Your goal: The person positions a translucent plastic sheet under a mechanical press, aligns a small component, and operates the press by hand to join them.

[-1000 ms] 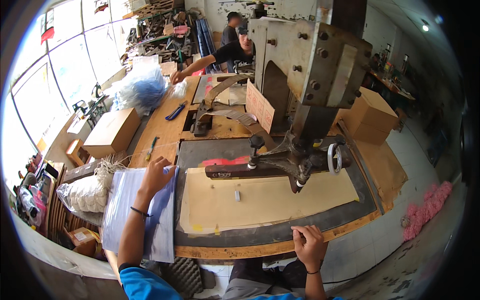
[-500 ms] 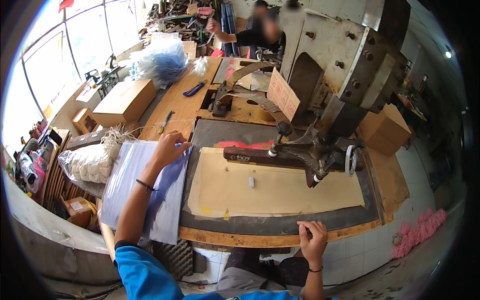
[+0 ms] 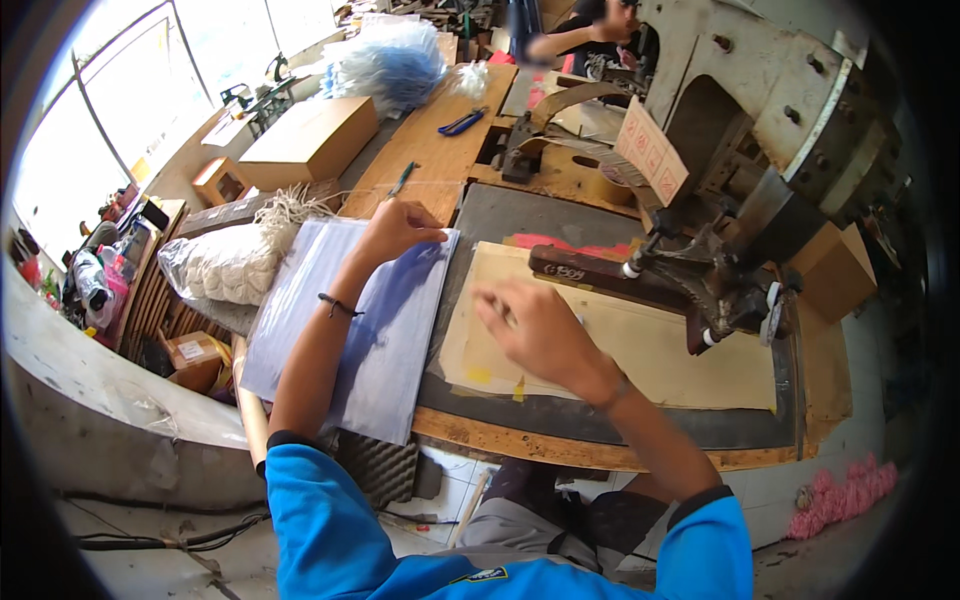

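Note:
A stack of clear bluish plastic sheets (image 3: 375, 330) lies on the left of the worktable. At its far right corner, my left hand (image 3: 402, 230) has fingers and thumb pinched together on the edge of the top sheet. My right hand (image 3: 540, 330) is over the left part of a flat beige board (image 3: 650, 350), bent toward the stack. Motion smears its fingers, so I cannot tell whether they hold anything. A small grey block on the board is mostly hidden behind this hand. Beyond the board, a dark bar (image 3: 610, 272) hangs under the machine's metal bracket.
The press machine (image 3: 760, 110) rises at the far right. A blue-handled tool (image 3: 463, 121) and a pen-like tool (image 3: 403, 178) lie on the wooden top. Left stand a cardboard box (image 3: 310, 140) and a wrapped white bundle (image 3: 230, 262). Another person (image 3: 590, 35) works at the back.
My right hand has moved from the table's front edge up and left over the beige board. My left hand stays at the stack's corner. The whole view has shifted right.

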The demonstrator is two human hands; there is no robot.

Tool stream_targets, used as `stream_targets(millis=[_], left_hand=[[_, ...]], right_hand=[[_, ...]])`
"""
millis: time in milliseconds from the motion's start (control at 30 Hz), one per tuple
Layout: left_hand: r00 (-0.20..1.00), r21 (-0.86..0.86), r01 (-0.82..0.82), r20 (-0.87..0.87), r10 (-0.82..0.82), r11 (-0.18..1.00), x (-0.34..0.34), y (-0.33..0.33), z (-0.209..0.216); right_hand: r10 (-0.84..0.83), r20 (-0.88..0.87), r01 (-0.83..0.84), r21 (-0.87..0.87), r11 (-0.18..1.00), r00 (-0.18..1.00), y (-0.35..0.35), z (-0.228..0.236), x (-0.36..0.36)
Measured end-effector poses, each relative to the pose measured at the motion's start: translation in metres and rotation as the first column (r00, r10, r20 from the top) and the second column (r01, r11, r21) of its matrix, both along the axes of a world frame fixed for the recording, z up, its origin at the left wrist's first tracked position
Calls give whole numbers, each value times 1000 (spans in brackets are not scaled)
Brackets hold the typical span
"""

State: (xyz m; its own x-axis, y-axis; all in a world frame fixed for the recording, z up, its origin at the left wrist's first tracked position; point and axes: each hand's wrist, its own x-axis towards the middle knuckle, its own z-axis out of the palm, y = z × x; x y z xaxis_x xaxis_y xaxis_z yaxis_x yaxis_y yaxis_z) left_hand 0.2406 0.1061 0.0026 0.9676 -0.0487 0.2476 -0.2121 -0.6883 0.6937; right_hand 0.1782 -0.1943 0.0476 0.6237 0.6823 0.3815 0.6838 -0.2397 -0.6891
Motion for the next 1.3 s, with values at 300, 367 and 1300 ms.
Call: stream_targets(millis=[300, 367, 1300], left_hand=[[999, -90, 47, 13, -46, 995, 5, 2, -3], [999, -75, 45, -6, -46, 996, 0, -2, -7], [966, -52, 177, 200, -163, 983, -4, 24, 5]], right_hand=[[-271, -75, 279, 128, 952, 959, 121, -98, 84], [-290, -89, 301, 155, 941, 953, 119, -106, 75], [-213, -72, 222, 158, 962, 974, 112, -97, 69]])
